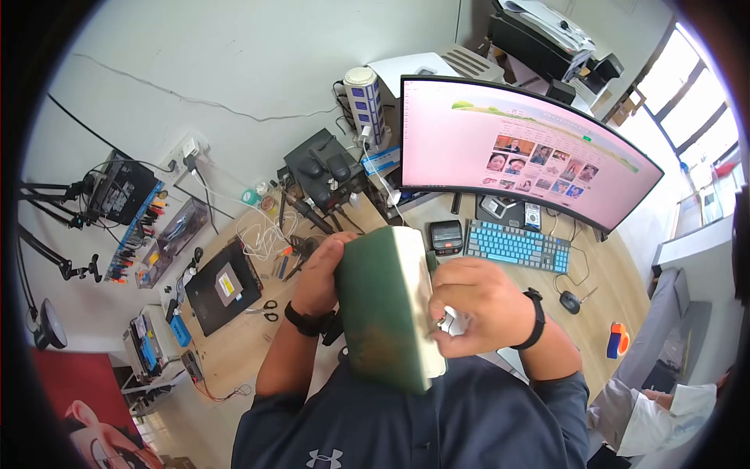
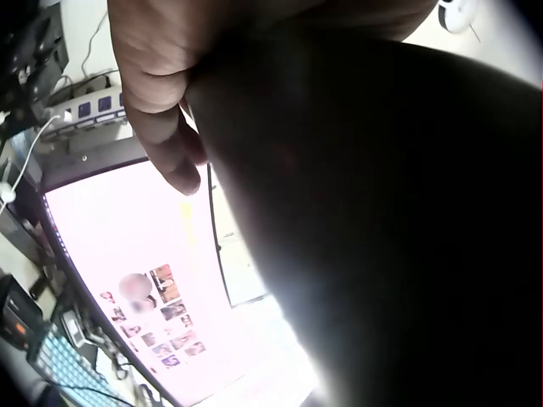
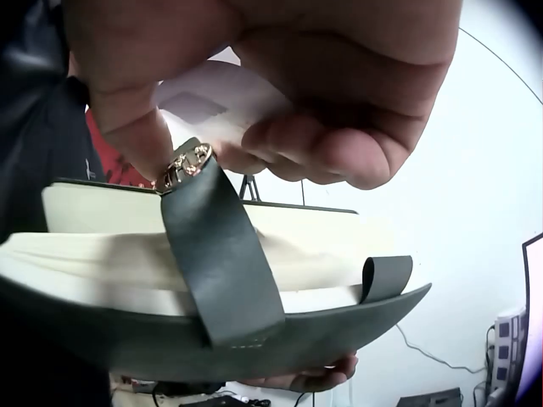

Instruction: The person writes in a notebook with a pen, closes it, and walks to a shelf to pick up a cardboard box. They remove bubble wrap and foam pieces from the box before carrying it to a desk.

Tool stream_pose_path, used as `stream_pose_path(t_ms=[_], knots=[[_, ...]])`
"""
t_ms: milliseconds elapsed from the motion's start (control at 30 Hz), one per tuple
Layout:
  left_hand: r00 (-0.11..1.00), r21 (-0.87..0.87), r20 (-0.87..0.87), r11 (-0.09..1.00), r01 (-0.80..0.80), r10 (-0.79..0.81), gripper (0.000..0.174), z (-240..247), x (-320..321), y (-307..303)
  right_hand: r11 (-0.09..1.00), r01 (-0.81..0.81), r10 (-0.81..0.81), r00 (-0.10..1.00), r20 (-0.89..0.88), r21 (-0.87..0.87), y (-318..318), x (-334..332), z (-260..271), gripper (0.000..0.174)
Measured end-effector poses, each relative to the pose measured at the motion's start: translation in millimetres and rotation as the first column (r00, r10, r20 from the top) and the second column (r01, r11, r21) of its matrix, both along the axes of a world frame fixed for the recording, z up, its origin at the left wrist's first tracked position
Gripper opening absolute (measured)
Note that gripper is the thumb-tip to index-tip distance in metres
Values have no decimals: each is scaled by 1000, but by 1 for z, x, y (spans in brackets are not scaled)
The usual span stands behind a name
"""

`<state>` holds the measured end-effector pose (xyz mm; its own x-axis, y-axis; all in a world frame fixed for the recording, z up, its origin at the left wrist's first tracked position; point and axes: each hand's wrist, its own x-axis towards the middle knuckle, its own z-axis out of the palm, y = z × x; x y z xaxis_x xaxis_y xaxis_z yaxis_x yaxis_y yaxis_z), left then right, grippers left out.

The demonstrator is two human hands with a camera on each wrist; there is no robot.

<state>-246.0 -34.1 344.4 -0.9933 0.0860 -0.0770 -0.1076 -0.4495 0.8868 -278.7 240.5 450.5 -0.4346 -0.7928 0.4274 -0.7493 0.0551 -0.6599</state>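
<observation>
A thick dark green notebook [image 1: 375,309] with cream pages is held up in front of the chest, its page edges facing right. My left hand [image 1: 316,277] grips its far left side, and in the left wrist view its dark cover [image 2: 382,220] fills much of the frame. My right hand [image 1: 486,309] pinches the end of a green strap [image 3: 222,246] at its gold-coloured metal clasp [image 3: 187,166]. The strap rises from the cover's edge across the pages. Beside it sits a small pen loop [image 3: 389,278]. Something whitish and thin [image 3: 216,97] shows under the right palm.
Behind the notebook are a curved monitor [image 1: 516,148], a blue keyboard [image 1: 518,247], a mouse [image 1: 570,302] and a small black device [image 1: 446,237]. On the left lie scissors [image 1: 270,310], a black laptop-like slab [image 1: 224,287] and tangled white cables [image 1: 262,234]. An orange tape roll [image 1: 618,341] stands right.
</observation>
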Motion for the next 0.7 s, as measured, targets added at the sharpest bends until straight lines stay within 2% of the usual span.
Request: stream_pose_path(t_ms=[33,67,133,167,200,267,300,433,500,533,600,633,667,700], knots=[[999,154,35,988,18,-24,35,-2,2,-3,1000,-3,4,999,40,-31,2,-1,0,22],[999,168,39,985,30,-37,44,-7,4,-9,998,-3,9,996,86,-62,4,-1,-1,21],[984,374,174,927,-37,-31,49,-8,9,-11,998,-32,39,992,122,-55,6,-7,-8,20],[992,433,69,899,62,-102,52,-6,12,-14,999,-43,41,986,164,11,7,-10,-14,19],[997,484,30,874,52,-76,48,-23,12,-17,996,-58,41,977,207,74,9,-11,-20,18],[928,610,-370,765,204,48,42,-48,3,-2,990,-56,24,972,235,128,13,-14,-32,16],[962,712,-273,672,204,-3,43,-51,4,-8,987,-41,-1,965,262,152,16,-14,-38,16],[934,645,-356,719,260,-19,46,-50,-4,-29,986,-47,-8,943,332,157,18,-15,-41,17],[853,603,-519,685,409,-52,43,-61,-10,-33,992,-28,-18,938,348,125,16,-14,-37,18],[855,604,-517,691,398,-41,43,-65,-11,-34,991,-42,-5,937,350,124,12,-12,-32,18],[836,593,-549,691,414,-29,43,-69,-12,-35,989,118,-138,952,275,89,3,-6,-20,22],[887,642,-461,704,303,39,45,-59,-4,-28,984,174,-177,959,223,31,-3,-2,-12,28],[887,643,-460,706,296,47,45,-61,-7,-32,986,165,-168,960,224,32,-10,3,-3,28],[863,626,-505,682,378,-15,45,-63,-13,-37,960,277,-263,936,233,-32,-15,10,6,30]])
